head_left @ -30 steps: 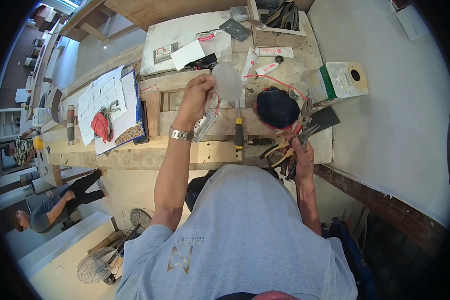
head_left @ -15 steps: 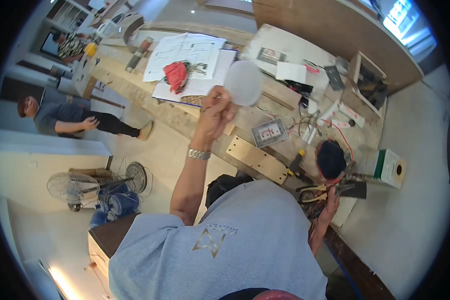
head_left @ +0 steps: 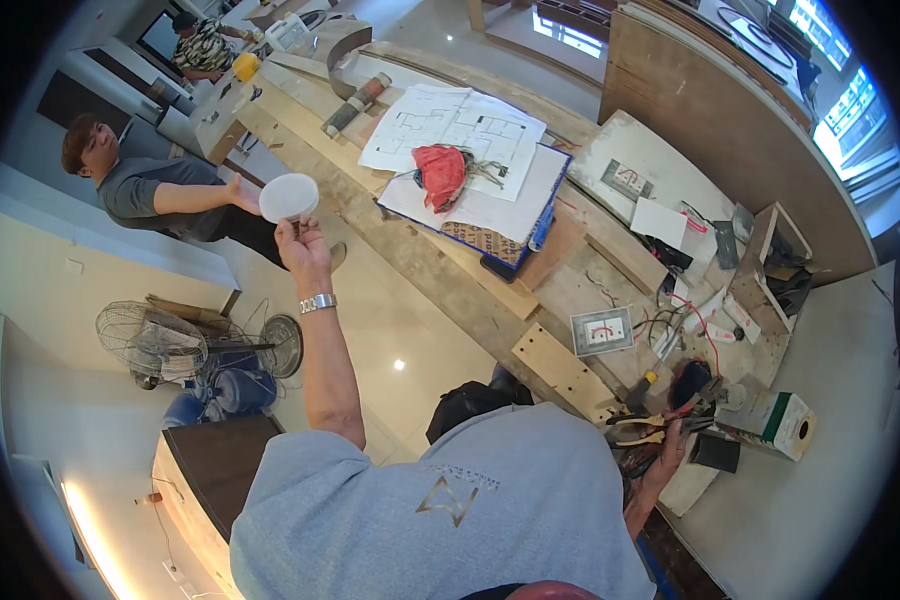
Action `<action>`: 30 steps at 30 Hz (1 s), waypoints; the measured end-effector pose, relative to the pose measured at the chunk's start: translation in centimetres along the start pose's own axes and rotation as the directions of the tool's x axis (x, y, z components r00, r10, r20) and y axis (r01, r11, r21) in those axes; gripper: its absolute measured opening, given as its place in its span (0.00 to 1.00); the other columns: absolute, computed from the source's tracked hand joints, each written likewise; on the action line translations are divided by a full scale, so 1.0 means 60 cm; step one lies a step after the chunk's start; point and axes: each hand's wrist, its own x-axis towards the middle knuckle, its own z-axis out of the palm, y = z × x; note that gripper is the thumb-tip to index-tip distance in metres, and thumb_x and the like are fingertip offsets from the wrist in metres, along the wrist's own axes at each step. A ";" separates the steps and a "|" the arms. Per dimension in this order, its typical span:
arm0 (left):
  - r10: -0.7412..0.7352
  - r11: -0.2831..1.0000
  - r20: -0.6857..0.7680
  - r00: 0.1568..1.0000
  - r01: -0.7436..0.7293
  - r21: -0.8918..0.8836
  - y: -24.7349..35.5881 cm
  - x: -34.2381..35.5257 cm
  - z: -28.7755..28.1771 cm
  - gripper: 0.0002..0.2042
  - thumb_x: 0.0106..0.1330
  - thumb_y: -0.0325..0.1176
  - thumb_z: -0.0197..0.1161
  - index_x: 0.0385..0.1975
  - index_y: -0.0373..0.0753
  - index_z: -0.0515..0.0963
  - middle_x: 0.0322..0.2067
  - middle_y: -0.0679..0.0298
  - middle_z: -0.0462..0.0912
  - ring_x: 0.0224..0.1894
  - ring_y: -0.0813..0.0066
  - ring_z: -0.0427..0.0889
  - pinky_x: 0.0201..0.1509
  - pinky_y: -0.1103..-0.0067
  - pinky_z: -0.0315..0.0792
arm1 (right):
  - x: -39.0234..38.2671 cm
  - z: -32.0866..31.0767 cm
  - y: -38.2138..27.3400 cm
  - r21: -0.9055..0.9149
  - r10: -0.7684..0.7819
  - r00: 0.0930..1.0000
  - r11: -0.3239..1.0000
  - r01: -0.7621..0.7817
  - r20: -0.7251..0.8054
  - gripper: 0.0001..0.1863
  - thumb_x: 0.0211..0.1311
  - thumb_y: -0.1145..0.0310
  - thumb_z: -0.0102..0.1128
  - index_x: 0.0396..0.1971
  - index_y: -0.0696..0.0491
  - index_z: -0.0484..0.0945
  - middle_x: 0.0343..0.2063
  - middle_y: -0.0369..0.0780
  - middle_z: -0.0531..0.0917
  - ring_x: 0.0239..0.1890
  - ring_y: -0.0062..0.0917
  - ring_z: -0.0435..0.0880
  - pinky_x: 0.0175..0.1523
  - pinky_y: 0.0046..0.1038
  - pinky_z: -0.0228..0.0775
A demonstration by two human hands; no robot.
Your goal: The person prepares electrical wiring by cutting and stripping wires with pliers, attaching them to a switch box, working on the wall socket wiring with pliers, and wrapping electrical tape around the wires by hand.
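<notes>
My left hand (head_left: 303, 243) is stretched out to the left, fingers pinched on the edge of a round, whitish plastic lid (head_left: 288, 197). A co-worker's hand (head_left: 243, 193) reaches to the lid's far-left side; I cannot tell whether it touches. Low at the right, my right hand (head_left: 667, 452) is closed round a pair of pliers with yellow handles (head_left: 637, 432); part of the grip is hidden. Just beyond it lies a dark blue, rounded thing (head_left: 689, 383). A black tool with a yellow end (head_left: 641, 390) rests beside the pliers.
A workbench (head_left: 370, 215) runs across, bearing papers (head_left: 490, 125), a red cloth (head_left: 440, 175), an electrical box (head_left: 602, 331), loose wires and a drilled wooden strip (head_left: 562, 372). A carton (head_left: 788, 425) stands right. The co-worker (head_left: 160, 200) stands left, behind a fan (head_left: 152, 342).
My left hand has carried the lid from over the bench out to the left. The co-worker has come closer, arm extended toward it. My right hand keeps hold of the pliers.
</notes>
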 end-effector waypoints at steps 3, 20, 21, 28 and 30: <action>-0.007 1.000 -0.019 1.000 0.007 -0.011 0.026 0.053 -0.054 0.07 0.82 0.35 0.55 0.42 0.39 0.74 0.40 0.59 0.82 0.38 0.64 0.79 0.40 0.68 0.75 | -0.013 0.034 -0.003 -0.032 -0.046 0.998 0.998 0.045 -0.037 0.17 0.81 0.58 0.57 0.58 0.55 0.77 0.42 0.36 0.82 0.37 0.20 0.80 0.45 0.26 0.72; -0.200 0.855 -0.387 0.900 0.353 0.379 -0.058 0.203 -0.203 0.19 0.81 0.35 0.56 0.61 0.25 0.68 0.59 0.47 0.78 0.53 0.54 0.86 0.54 0.65 0.83 | -0.037 0.150 -0.023 -0.015 0.158 0.957 0.986 -0.166 -0.245 0.17 0.75 0.54 0.66 0.46 0.54 0.84 0.29 0.33 0.85 0.22 0.14 0.79 0.25 0.21 0.70; -0.207 0.853 -0.378 0.902 0.356 0.381 -0.065 0.147 -0.158 0.19 0.81 0.35 0.56 0.61 0.25 0.68 0.59 0.47 0.78 0.53 0.54 0.86 0.54 0.65 0.83 | -0.034 0.149 -0.022 -0.021 0.142 0.957 0.988 -0.152 -0.253 0.17 0.75 0.54 0.66 0.45 0.55 0.83 0.28 0.32 0.84 0.19 0.14 0.78 0.22 0.21 0.69; -0.747 0.548 0.486 0.454 0.006 0.836 -0.132 -0.405 0.211 0.17 0.76 0.31 0.64 0.60 0.34 0.77 0.55 0.58 0.84 0.50 0.70 0.86 0.53 0.75 0.82 | -0.022 0.156 -0.040 -0.163 0.067 0.982 0.982 -0.096 -0.176 0.20 0.74 0.55 0.69 0.48 0.58 0.83 0.29 0.29 0.82 0.28 0.09 0.75 0.32 0.19 0.67; -0.847 0.528 0.526 0.082 0.012 0.849 -0.157 -0.538 0.257 0.26 0.68 0.26 0.71 0.67 0.37 0.73 0.64 0.56 0.78 0.60 0.66 0.81 0.58 0.72 0.82 | -0.016 0.149 -0.047 -0.287 0.043 0.986 0.954 -0.088 -0.158 0.19 0.74 0.55 0.68 0.46 0.58 0.82 0.30 0.30 0.82 0.34 0.12 0.75 0.39 0.22 0.69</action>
